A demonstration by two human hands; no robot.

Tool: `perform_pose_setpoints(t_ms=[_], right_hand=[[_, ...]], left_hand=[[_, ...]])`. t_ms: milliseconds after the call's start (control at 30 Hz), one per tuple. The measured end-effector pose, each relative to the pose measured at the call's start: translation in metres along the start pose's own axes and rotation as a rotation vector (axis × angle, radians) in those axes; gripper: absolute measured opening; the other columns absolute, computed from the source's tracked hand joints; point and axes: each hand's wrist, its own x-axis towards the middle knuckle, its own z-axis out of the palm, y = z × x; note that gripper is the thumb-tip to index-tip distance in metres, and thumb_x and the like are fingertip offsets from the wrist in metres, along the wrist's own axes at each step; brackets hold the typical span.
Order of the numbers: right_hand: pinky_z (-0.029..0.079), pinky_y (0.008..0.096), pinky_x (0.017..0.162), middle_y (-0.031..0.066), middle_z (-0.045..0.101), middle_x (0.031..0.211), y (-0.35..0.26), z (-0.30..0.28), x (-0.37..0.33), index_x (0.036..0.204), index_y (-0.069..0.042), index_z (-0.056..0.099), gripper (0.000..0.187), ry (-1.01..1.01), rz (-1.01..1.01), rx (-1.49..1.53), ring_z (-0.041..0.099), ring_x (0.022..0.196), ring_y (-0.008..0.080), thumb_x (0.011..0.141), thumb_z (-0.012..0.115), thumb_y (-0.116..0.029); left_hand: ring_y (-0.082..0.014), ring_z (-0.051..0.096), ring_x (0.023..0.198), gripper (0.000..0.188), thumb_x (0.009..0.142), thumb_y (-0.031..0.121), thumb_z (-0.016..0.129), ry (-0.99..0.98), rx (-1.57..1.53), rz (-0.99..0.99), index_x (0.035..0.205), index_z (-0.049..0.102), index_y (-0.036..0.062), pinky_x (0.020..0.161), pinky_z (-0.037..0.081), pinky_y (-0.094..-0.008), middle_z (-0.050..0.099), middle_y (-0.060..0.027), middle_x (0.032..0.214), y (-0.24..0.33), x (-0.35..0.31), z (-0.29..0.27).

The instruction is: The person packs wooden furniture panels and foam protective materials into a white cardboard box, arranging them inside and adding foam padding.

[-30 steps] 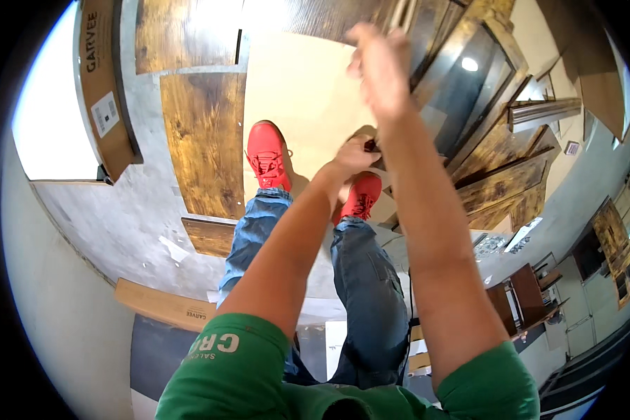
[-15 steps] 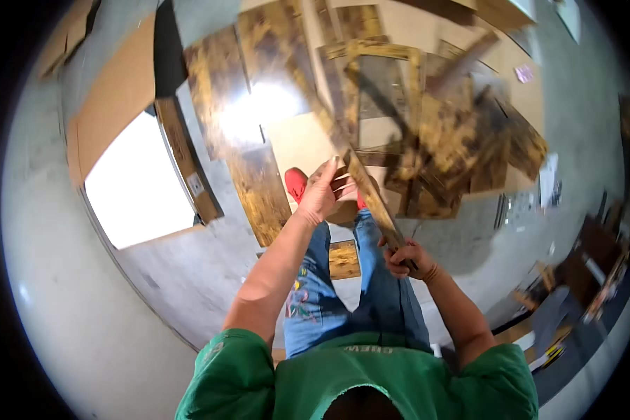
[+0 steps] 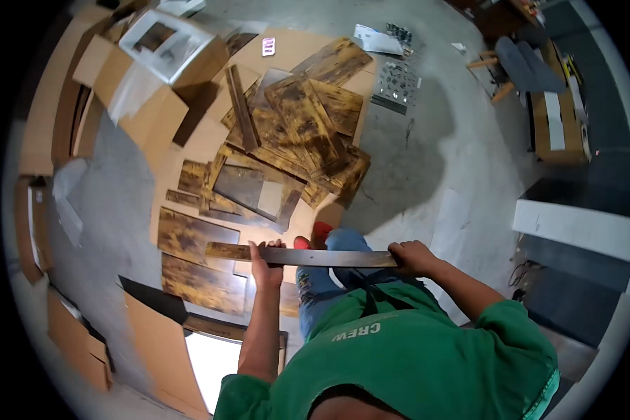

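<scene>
A long, narrow wood-grain strip (image 3: 329, 258) lies level across the front of my body. My left hand (image 3: 266, 264) is closed around it left of its middle, with the strip's left end reaching past my fingers. At the right end, my right hand (image 3: 414, 258) grips it with the fingers wrapped over. Beyond the strip, a rectangular wood-grain frame (image 3: 220, 173) rests on cardboard near a heap of brown boards (image 3: 308, 126). Two flat wood-grain panels (image 3: 199, 234) lie near the strip's left end.
At the far left stands an opened cardboard box (image 3: 206, 59) with white foam. Packs of small hardware (image 3: 397, 84) lie on the floor beyond the heap. A grey chair (image 3: 525, 64) and a long carton (image 3: 556, 112) are at the right. Another open carton (image 3: 154, 343) sits at the lower left.
My view has turned to the right. The strip has swung from slanting away to lying crosswise. My left hand, open beside it before, now holds it; my right hand has kept its end.
</scene>
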Motion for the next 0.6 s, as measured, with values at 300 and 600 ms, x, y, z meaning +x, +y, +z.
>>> perform_pose_setpoints(t_ms=[300, 600], right_hand=[[0.048, 0.0423, 0.079, 0.0156, 0.059, 0.103, 0.096, -0.005, -0.009, 0.109, -0.010, 0.053, 0.050, 0.421, 0.046, 0.459, 0.057, 0.096, 0.0352, 0.069, 0.071, -0.031], [0.049, 0.0437, 0.078, 0.0192, 0.063, 0.089, 0.401, -0.063, -0.066, 0.092, -0.004, 0.056, 0.038, 0.440, 0.626, 0.394, 0.060, 0.088, 0.0387, 0.069, 0.066, -0.033]], left_hand=[[-0.0266, 0.057, 0.104, 0.042, 0.093, 0.041, 0.051, -0.292, 0.772, -0.239, 0.115, 0.051, 0.0049, 0.095, 0.044, -0.0391, 0.059, -0.0138, 0.110, -0.114, -0.001, 0.184], [-0.0334, 0.063, 0.093, 0.057, 0.078, 0.054, 0.058, 0.171, 2.366, -0.089, 0.090, 0.069, -0.0008, 0.085, 0.047, -0.0385, 0.067, -0.0209, 0.090, -0.163, 0.068, 0.073]])
